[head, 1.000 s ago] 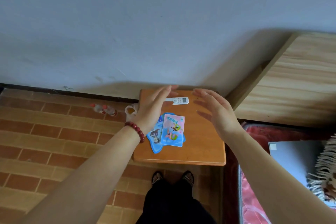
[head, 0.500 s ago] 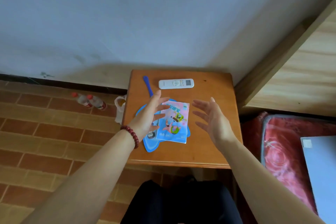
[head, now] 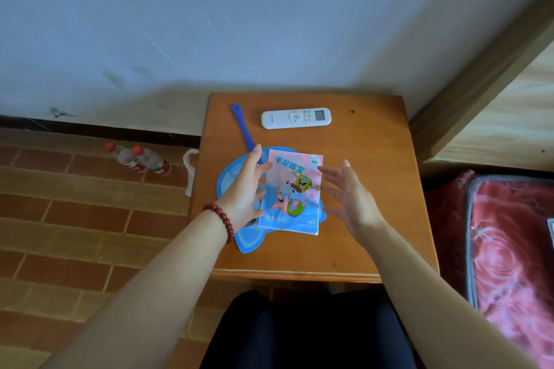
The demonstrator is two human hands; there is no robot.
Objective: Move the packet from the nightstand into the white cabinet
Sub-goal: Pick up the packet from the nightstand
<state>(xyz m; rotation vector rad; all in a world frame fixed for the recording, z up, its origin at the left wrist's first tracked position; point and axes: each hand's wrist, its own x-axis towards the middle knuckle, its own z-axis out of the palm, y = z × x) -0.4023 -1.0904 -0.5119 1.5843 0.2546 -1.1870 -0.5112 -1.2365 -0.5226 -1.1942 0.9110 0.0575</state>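
A flat pink and blue cartoon packet lies on a blue plastic hand fan on the wooden nightstand. My left hand, with a red bead bracelet at the wrist, is open at the packet's left edge, fingers spread. To the right of the packet my right hand hovers open, palm turned toward it. Neither hand grips the packet. No white cabinet is in view.
A white remote control lies at the back of the nightstand beside the fan's blue handle. Two plastic bottles lie on the brick-pattern floor at left. A red-covered bed and wooden headboard stand to the right.
The view has closed in on the nightstand. Both hands have drawn nearer to the packet's two sides, the left one now at its edge.
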